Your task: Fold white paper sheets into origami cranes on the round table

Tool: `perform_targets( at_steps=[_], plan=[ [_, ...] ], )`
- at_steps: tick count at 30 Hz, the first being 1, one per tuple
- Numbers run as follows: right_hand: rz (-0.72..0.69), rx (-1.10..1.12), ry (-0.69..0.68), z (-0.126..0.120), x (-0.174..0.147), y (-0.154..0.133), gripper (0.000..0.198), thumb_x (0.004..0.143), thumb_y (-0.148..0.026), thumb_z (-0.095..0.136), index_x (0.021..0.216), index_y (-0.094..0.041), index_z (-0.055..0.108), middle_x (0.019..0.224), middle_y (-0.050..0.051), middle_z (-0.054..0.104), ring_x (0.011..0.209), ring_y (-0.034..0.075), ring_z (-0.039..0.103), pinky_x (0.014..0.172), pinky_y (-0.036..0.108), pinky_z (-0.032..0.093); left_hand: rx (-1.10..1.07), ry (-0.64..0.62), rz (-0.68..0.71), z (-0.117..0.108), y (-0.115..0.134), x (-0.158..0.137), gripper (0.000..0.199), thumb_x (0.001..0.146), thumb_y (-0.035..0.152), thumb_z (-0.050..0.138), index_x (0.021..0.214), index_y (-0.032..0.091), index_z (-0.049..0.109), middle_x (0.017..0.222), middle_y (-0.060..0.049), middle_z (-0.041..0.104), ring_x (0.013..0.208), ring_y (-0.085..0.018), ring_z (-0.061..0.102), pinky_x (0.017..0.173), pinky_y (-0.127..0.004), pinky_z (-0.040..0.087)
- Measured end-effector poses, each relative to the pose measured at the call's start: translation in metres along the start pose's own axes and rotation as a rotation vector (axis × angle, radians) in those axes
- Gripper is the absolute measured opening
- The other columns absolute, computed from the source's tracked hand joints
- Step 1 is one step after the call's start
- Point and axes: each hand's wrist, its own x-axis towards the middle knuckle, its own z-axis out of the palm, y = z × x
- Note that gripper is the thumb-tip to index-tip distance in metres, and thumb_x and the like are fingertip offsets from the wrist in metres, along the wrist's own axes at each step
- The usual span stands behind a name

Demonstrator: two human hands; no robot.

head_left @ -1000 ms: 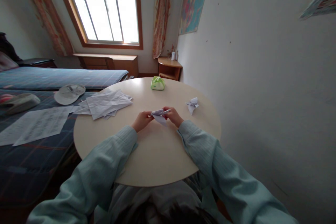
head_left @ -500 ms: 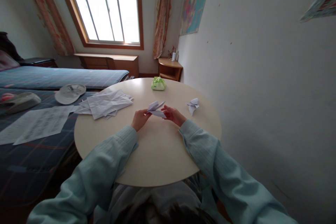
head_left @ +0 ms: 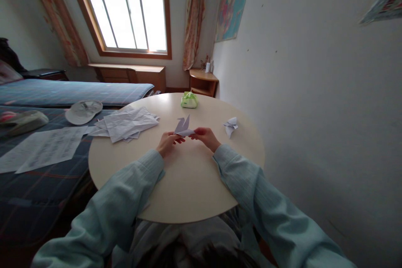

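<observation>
A white folded paper crane (head_left: 182, 127) is held just above the round table (head_left: 191, 176), its pointed parts sticking up. My left hand (head_left: 168, 141) pinches it from the left, at its lower edge. On the other side my right hand (head_left: 205, 137) grips the paper's right end between thumb and fingers. To the right, apart from my hands, a second folded paper piece (head_left: 231, 126) lies on the tabletop.
A pile of loose white paper (head_left: 130, 123) covers the table's left side and overhangs it. A green tissue packet (head_left: 189, 100) stands at the far edge. On the bed at left lie a white cap (head_left: 83, 112) and printed sheets (head_left: 50, 148). A wall (head_left: 307, 113) rises at right.
The paper crane has been turned so its points now face upward. My right hand, earlier loose at its right side with fingers apart, has closed on its right end.
</observation>
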Motion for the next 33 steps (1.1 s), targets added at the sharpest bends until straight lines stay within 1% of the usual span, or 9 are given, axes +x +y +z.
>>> perform_targets(
  at_steps=[4, 8, 15, 17, 20, 24, 29, 31, 33],
  plan=[
    [-0.036, 0.016, 0.089, 0.001, 0.003, 0.007, 0.019, 0.05, -0.03, 0.07, 0.062, -0.016, 0.063, 0.058, 0.0, 0.063, 0.058, 0.013, 0.056, 0.061, 0.027, 0.043, -0.099, -0.043, -0.061, -0.001, 0.0, 0.001, 0.024, 0.06, 0.026, 0.049, 0.071, 0.01, 0.064, 0.064, -0.006, 0.065, 0.057, -0.01, 0.053, 0.053, -0.021, 0.034],
    [-0.051, -0.005, 0.138, 0.0, 0.004, 0.005, 0.021, 0.051, -0.03, 0.069, 0.065, -0.016, 0.063, 0.059, 0.0, 0.062, 0.058, 0.013, 0.057, 0.061, 0.026, 0.044, -0.087, -0.075, -0.022, 0.0, -0.005, 0.004, 0.027, 0.061, 0.031, 0.054, 0.074, 0.01, 0.064, 0.064, -0.005, 0.064, 0.054, -0.009, 0.051, 0.052, -0.021, 0.033],
    [-0.027, 0.046, 0.262, -0.006, 0.0, -0.007, 0.03, 0.07, -0.041, 0.05, 0.081, -0.015, 0.06, 0.073, 0.004, 0.063, 0.062, 0.009, 0.056, 0.053, 0.02, 0.041, 0.011, -0.068, 0.054, 0.005, -0.013, 0.006, 0.031, 0.06, 0.035, 0.057, 0.076, 0.01, 0.063, 0.07, -0.007, 0.065, 0.055, -0.009, 0.049, 0.048, -0.02, 0.031],
    [0.008, 0.053, 0.265, -0.007, 0.001, -0.006, 0.035, 0.073, -0.044, 0.045, 0.081, -0.014, 0.061, 0.075, 0.005, 0.063, 0.061, 0.009, 0.055, 0.053, 0.02, 0.04, 0.034, -0.049, 0.058, 0.004, -0.013, 0.006, 0.025, 0.061, 0.032, 0.055, 0.071, 0.01, 0.063, 0.071, -0.007, 0.065, 0.055, -0.009, 0.049, 0.048, -0.02, 0.031],
    [0.027, -0.012, 0.218, -0.006, 0.003, -0.001, 0.031, 0.065, -0.039, 0.056, 0.081, -0.014, 0.062, 0.074, 0.004, 0.064, 0.062, 0.01, 0.055, 0.055, 0.021, 0.04, 0.039, -0.033, 0.073, 0.004, -0.013, 0.007, 0.021, 0.06, 0.029, 0.053, 0.067, 0.011, 0.063, 0.07, -0.006, 0.065, 0.056, -0.01, 0.049, 0.05, -0.021, 0.034],
    [-0.027, -0.091, 0.08, -0.003, 0.003, 0.005, 0.028, 0.055, -0.032, 0.065, 0.076, -0.013, 0.064, 0.072, 0.003, 0.065, 0.066, 0.013, 0.056, 0.063, 0.024, 0.043, 0.036, -0.056, 0.087, 0.004, -0.016, 0.008, 0.02, 0.059, 0.028, 0.054, 0.066, 0.012, 0.063, 0.067, -0.005, 0.064, 0.055, -0.01, 0.05, 0.053, -0.022, 0.036],
    [-0.132, -0.235, -0.046, 0.0, 0.0, 0.008, 0.027, 0.06, -0.034, 0.061, 0.077, -0.013, 0.065, 0.071, 0.002, 0.065, 0.068, 0.015, 0.057, 0.064, 0.026, 0.042, 0.075, -0.163, 0.124, 0.006, -0.017, 0.008, 0.021, 0.06, 0.03, 0.057, 0.066, 0.011, 0.063, 0.066, -0.004, 0.064, 0.058, -0.01, 0.051, 0.059, -0.024, 0.039],
    [-0.148, -0.288, -0.002, -0.002, 0.001, 0.009, 0.026, 0.063, -0.034, 0.059, 0.076, -0.013, 0.064, 0.07, 0.001, 0.065, 0.066, 0.014, 0.056, 0.063, 0.025, 0.042, 0.057, -0.164, 0.119, 0.006, -0.018, 0.007, 0.025, 0.061, 0.031, 0.059, 0.076, 0.011, 0.062, 0.069, -0.004, 0.064, 0.059, -0.011, 0.052, 0.06, -0.024, 0.04],
    [-0.137, -0.357, 0.129, -0.008, 0.004, 0.01, 0.024, 0.065, -0.034, 0.056, 0.074, -0.013, 0.063, 0.068, 0.001, 0.063, 0.063, 0.013, 0.054, 0.059, 0.023, 0.04, 0.022, -0.151, 0.097, 0.006, -0.019, 0.007, 0.038, 0.06, 0.03, 0.061, 0.093, 0.012, 0.058, 0.071, -0.004, 0.064, 0.059, -0.011, 0.053, 0.06, -0.025, 0.041]
  ],
)
